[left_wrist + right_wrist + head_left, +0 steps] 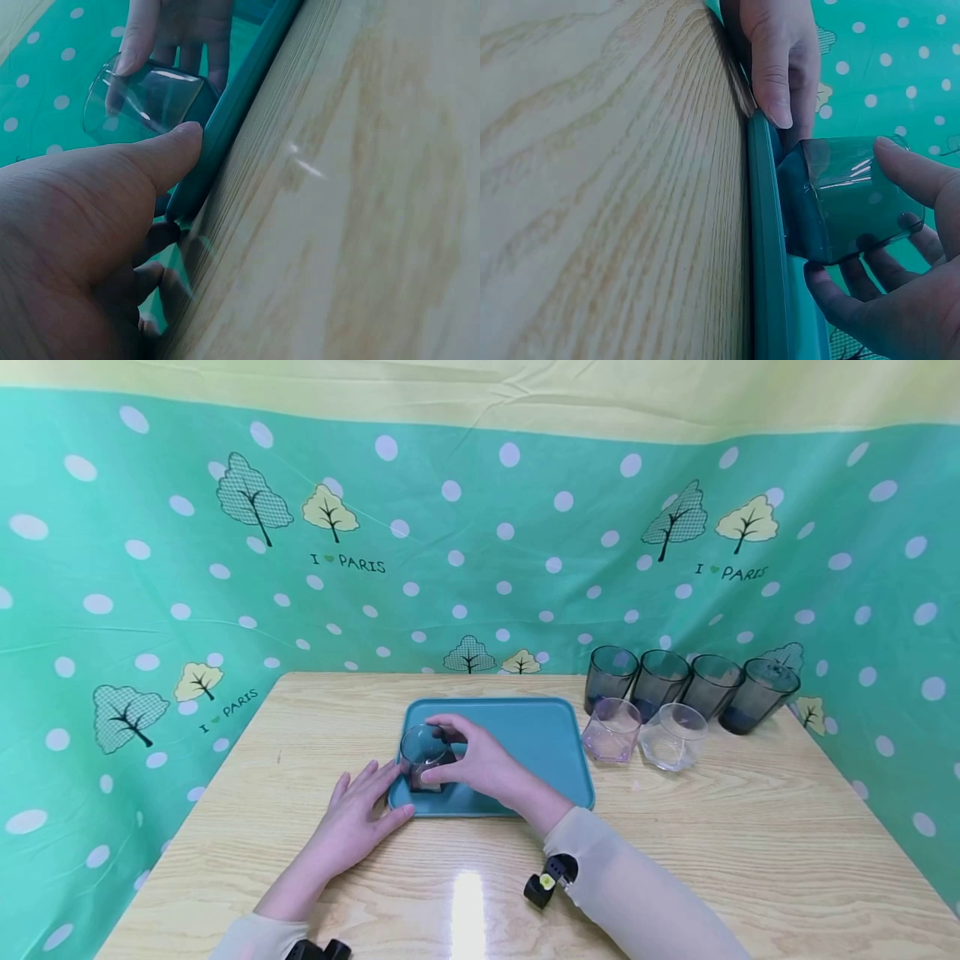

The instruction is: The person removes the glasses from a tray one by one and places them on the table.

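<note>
Smoky glass tumbler (422, 758) stands at the near left corner of a teal tray (540, 735), which lies on the wooden bench (675, 827). The right hand (480, 762) grips the tumbler: its fingers (907, 169) curl over the rim and around the far side, while the thumb wraps the side nearer the person. In the right wrist view the tumbler's thick base sits against the tray floor, just inside the raised edge. The left hand (356, 814) lies flat on the bench with fingers straight, holding nothing; its thumb (169, 150) presses against the tray's outer edge beside the tumbler. Well to the right, behind the tray's far corner, stand four dark tumblers (686, 683) in a row and, just before them, a pinkish glass (611, 731) and a clear glass (672, 737).
</note>
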Tool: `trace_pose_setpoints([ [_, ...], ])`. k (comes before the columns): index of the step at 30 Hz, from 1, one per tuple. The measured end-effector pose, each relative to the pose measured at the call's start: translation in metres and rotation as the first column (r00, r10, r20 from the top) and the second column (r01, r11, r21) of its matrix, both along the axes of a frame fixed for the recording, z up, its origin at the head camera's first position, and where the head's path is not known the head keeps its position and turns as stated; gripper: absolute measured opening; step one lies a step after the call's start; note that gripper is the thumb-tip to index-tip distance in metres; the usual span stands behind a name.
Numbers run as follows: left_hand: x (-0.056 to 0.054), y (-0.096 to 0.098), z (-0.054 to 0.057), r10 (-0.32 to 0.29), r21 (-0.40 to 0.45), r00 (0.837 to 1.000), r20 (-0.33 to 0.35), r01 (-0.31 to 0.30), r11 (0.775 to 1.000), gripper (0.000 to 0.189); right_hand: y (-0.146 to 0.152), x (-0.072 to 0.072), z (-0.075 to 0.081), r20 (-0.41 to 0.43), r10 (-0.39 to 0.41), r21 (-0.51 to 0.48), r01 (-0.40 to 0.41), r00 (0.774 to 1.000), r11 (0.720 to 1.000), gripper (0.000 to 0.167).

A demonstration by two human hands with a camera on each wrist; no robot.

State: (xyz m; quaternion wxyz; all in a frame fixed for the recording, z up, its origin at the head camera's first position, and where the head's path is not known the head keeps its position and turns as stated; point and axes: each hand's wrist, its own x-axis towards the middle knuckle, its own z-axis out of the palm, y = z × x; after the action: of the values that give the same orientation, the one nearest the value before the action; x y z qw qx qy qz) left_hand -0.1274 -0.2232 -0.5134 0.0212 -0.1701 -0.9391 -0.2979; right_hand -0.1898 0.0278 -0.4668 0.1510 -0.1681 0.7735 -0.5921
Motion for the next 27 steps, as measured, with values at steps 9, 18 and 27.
trace_pose_setpoints([
  [9, -0.001, 0.000, 0.000, -0.004, -0.004, 1.000, -0.006, 0.004, 1.000, 0.073, 0.002, 0.003, 0.002, 0.010, -0.010, 0.007, 0.010, 1.000, 1.000, 0.078],
  [18, -0.001, 0.002, 0.000, -0.003, 0.009, 1.000, 0.001, 0.003, 1.000, 0.071, 0.007, 0.005, 0.003, -0.010, -0.016, -0.004, 0.016, 1.000, 1.000, 0.078],
  [27, 0.000, 0.002, 0.001, 0.008, 0.006, 1.000, 0.013, -0.008, 1.000, 0.074, 0.017, 0.009, 0.010, -0.031, -0.011, -0.017, 0.010, 0.999, 1.000, 0.077],
])
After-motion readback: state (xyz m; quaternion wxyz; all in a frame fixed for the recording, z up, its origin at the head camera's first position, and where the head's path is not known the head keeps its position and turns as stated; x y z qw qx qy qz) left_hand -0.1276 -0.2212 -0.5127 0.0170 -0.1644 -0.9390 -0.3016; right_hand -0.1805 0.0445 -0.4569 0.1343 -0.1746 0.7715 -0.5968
